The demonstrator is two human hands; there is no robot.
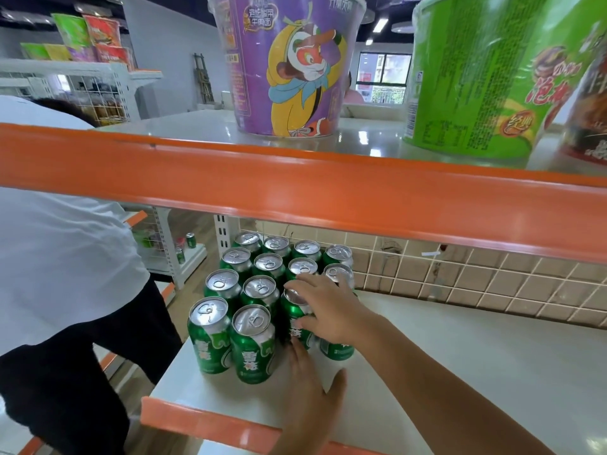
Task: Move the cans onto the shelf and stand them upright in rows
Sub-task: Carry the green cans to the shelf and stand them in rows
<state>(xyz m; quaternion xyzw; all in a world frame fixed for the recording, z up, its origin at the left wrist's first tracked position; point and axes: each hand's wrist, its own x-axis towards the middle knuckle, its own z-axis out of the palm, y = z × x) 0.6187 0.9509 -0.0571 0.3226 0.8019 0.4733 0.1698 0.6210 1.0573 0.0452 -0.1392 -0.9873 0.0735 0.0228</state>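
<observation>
**Green cans line up on the white shelf**

Green cans (253, 310) stand upright in tidy rows at the left end of the shelf (476, 362), silver tops up, pull tabs showing. Four rows run back toward the wire grid (476, 284) behind them. Front left, two cans stand side by side, touching, labels facing out.

Right hand (331, 310) is in from the right, arm stretched across the shelf, and it's cupped over one can (295, 315) in the third row, fingers (305, 285) curled over the rim, thumb pressed on the green side. That's a grip on the can. Another can (336, 351) peeks out just beneath the wrist, mostly hidden.

Left hand (312, 385) comes up from below, flat and spread, fingers loose and holding nothing, tips just at the base of the gripped can. Whether they touch it, I can't tell.

Up top, the orange rail (295, 188) of the upper shelf cuts across the view, with a purple tub (289, 67) and a green tub (492, 77) standing on it. Off to the left, another person (65, 274) in a white top and dark trousers stands beside the shelving.
</observation>
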